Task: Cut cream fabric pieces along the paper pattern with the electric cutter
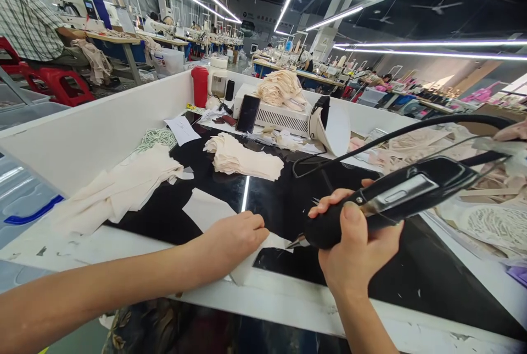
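In the head view, my right hand [358,244] is wrapped around a black corded handheld tool [395,197] with a pointed metal tip. The tip touches or hovers just over the right end of a pale cream fabric piece [212,208] on the black glossy work surface [160,222]. My left hand [236,239] is closed over that same piece, fingers curled down; the fingertips are hidden. Beyond the hands lies a stack of cut cream fabric pieces [247,159]. A larger heap of cream fabric [127,184] spreads over the left side.
A white box with vents [280,118] bears more fabric [284,89], and a phone [248,113] leans on it. A red cup [200,86] stands at the back corner. White walls [102,134] edge the table. The tool's black cable [395,130] arches right, near fabric scraps [489,217].
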A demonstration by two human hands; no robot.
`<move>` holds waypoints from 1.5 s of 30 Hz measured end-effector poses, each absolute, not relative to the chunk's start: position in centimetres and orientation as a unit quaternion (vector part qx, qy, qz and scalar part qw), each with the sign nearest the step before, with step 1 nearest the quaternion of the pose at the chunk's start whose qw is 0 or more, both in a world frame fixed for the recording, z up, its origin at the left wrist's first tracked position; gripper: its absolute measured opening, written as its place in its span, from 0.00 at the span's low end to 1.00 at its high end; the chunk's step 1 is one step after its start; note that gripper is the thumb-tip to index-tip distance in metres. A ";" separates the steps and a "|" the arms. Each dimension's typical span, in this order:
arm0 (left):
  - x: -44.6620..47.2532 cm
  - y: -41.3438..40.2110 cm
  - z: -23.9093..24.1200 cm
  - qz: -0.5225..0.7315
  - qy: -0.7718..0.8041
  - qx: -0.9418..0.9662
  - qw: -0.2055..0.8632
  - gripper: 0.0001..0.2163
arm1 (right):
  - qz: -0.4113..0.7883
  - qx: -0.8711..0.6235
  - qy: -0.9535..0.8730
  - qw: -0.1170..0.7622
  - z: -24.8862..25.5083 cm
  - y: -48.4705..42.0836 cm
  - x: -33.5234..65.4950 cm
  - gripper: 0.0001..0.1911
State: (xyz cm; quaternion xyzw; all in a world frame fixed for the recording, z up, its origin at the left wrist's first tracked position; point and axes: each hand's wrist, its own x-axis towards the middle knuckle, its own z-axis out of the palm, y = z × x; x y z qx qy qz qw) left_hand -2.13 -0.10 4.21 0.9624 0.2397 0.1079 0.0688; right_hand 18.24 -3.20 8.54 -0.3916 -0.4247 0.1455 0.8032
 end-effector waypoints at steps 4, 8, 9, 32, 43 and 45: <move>-2.4 -0.5 3.7 0.100 0.254 0.960 0.067 0.14 | 0.131 -0.393 -0.425 0.805 8.4 -3.7 18.0 0.24; -2.6 -0.5 3.4 0.089 0.260 0.959 0.069 0.14 | 0.129 -0.393 -0.431 0.802 8.1 -4.1 17.9 0.25; -2.7 -0.6 3.4 0.085 0.264 0.958 0.070 0.14 | 0.130 -0.393 -0.432 0.802 8.0 -4.2 17.9 0.25; -1.0 -3.4 2.1 0.123 0.230 0.956 -0.133 0.30 | 0.145 -0.393 -0.415 0.808 7.7 -6.1 16.6 0.27; -1.8 -3.5 2.0 0.151 0.214 0.951 -0.161 0.31 | 0.156 -0.372 -0.393 0.826 9.1 -4.2 16.8 0.27; -2.0 -3.6 2.1 0.155 0.213 0.952 -0.157 0.31 | 0.167 -0.366 -0.395 0.826 9.1 -3.8 16.9 0.26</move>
